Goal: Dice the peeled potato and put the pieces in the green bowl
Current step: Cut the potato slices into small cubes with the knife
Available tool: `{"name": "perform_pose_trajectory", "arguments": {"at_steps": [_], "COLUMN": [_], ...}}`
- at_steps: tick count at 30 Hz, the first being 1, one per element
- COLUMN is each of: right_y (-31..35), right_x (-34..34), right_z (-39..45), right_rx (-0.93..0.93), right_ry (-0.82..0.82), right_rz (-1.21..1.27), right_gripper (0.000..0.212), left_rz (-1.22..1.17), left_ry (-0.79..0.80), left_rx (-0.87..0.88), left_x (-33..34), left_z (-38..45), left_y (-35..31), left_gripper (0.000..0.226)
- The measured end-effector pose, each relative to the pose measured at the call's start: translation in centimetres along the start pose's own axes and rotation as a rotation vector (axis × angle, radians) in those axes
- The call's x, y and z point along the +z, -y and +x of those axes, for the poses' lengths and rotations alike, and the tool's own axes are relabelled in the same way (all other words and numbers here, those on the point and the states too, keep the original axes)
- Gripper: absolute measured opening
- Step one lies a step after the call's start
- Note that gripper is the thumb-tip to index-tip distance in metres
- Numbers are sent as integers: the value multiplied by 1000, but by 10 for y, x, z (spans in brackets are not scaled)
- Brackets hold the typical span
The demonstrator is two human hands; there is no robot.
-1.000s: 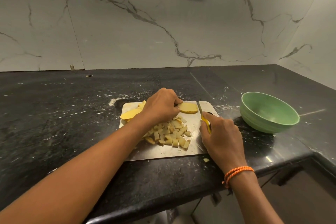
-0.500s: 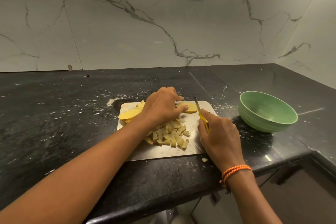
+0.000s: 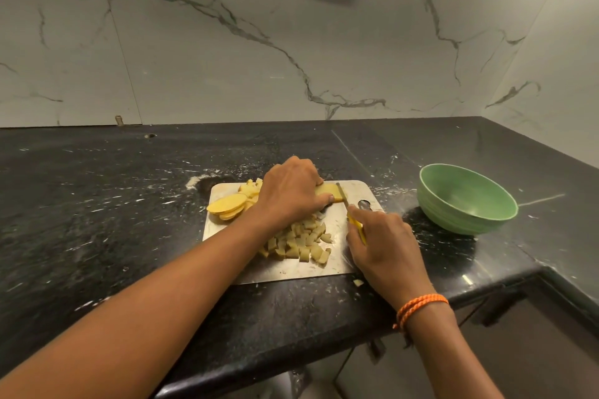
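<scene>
Right hand point(image 3: 384, 246): fingers curled round the yellow handle of a small knife point(image 3: 351, 215), clamped on it; the blade runs up and away from the hand, and its tip meets the right end of the potato slice being worked. Left hand point(image 3: 291, 191): fingers bent down over that potato slice point(image 3: 330, 194), pinning it flat against the far part of the steel cutting board point(image 3: 358, 189), thumb tip showing at the slice's near edge, just beside the blade. Diced pieces point(image 3: 299, 243): a loose heap on the near half of the board, between the two forearms, partly hidden under the left wrist. Uncut slices point(image 3: 227, 204): a fanned stack at the board's left far corner, beside the left hand. One stray bit point(image 3: 358, 282): off the board, on the black counter point(image 3: 97, 204), close to the right hand. Green bowl point(image 3: 466, 199): upright on the counter to the right of the board, apart from it, nothing visible inside. Progress, as judged: dicing roughly midway, with one slice under the knife and several more waiting; transfer to the bowl not yet begun, so the whole heap remains to be moved.
</scene>
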State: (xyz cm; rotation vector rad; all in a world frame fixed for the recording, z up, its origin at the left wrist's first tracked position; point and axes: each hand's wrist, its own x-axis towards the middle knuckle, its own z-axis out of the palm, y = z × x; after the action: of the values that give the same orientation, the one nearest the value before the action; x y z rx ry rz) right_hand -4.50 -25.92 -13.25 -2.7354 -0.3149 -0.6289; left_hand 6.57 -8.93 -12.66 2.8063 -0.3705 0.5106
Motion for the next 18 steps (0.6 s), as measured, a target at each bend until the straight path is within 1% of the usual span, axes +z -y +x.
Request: {"name": "perform_pose_trajectory", "arguments": {"at_steps": [5, 7, 10, 14, 16, 18], "right_y": [1, 4, 7, 9, 8, 8], "right_x": [-12, -16, -15, -5, 1, 6], "right_z": [-29, -34, -26, -5, 5, 12], "right_rx": [14, 24, 40, 8, -10, -19], "right_ry": [-22, -75, -163, -128, -119, -70], "right_rz": [76, 105, 109, 87, 79, 34], "right_gripper": [33, 31, 36, 40, 35, 28], "left_rz": [1, -17, -60, -75, -93, -92], "left_ry": [-33, -7, 28, 44, 48, 49], "left_rx": [-19, -12, -33, -28, -26, -28], "left_x": [-4, -5, -6, -6, -6, -5], "left_z": [-3, -3, -3, -4, -3, -2], "left_y": [1, 3, 7, 8, 9, 9], "left_gripper": [54, 54, 54, 50, 49, 49]}}
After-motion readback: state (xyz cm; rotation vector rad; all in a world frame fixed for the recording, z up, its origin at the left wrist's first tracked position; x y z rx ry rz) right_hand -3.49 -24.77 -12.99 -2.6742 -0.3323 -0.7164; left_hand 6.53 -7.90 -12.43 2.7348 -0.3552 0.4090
